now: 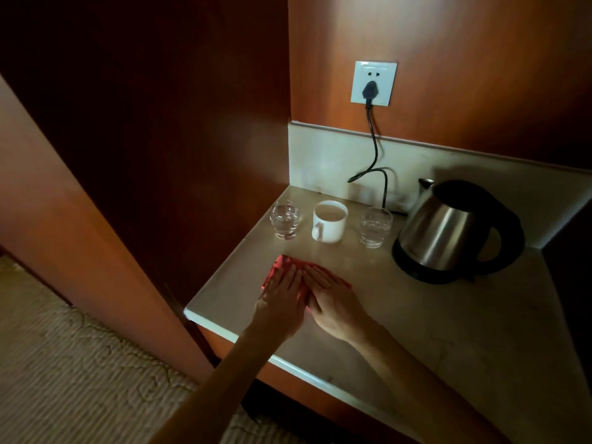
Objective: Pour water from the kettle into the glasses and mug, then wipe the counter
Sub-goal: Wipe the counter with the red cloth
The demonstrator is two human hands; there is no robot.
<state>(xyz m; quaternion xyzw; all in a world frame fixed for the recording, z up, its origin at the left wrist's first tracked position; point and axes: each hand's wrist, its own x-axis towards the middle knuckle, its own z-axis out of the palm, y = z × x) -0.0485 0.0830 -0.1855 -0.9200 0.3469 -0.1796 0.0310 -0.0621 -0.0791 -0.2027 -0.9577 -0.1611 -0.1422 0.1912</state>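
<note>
A red cloth lies flat on the pale stone counter near its left front edge. My left hand and my right hand press on it side by side with straight fingers, hiding most of it. Behind the cloth stand a clear glass with water, a white mug with liquid in it, and a second clear glass. The steel kettle with a black handle sits on its base at the right.
A black cord runs from the wall socket down behind the mug towards the kettle. Wooden panels enclose the counter at the left and back. Carpet lies below the counter's left edge.
</note>
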